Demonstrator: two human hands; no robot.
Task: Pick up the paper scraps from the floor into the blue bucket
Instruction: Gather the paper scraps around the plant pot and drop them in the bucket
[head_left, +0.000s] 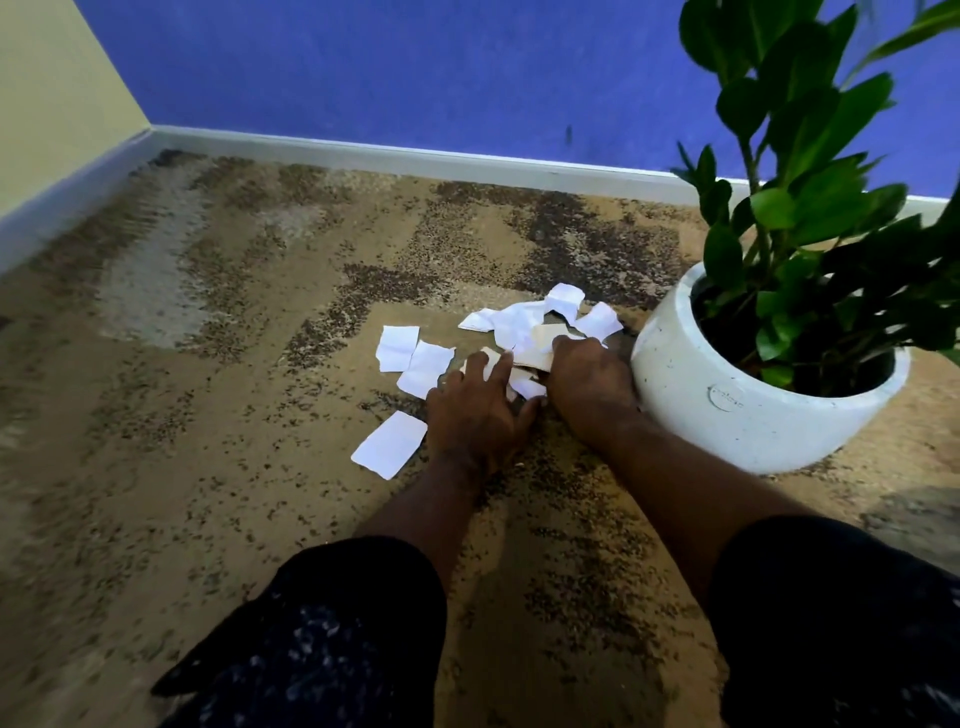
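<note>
Several white paper scraps (524, 322) lie in a loose heap on the speckled brown carpet, in the middle of the head view. One scrap (389, 444) lies apart, just left of my left wrist. My left hand (475, 410) rests flat on the heap's near edge, fingers spread over two scraps. My right hand (584, 379) is curled over the heap's right side, its fingers closed on a few scraps (540, 348). No blue bucket is in view.
A white round pot (727, 405) holding a leafy green plant (810, 208) stands right beside my right hand. A blue wall with a white skirting board (415, 158) runs along the back, and a cream wall (57, 93) closes the left corner. Carpet (208, 364) stretches to the left.
</note>
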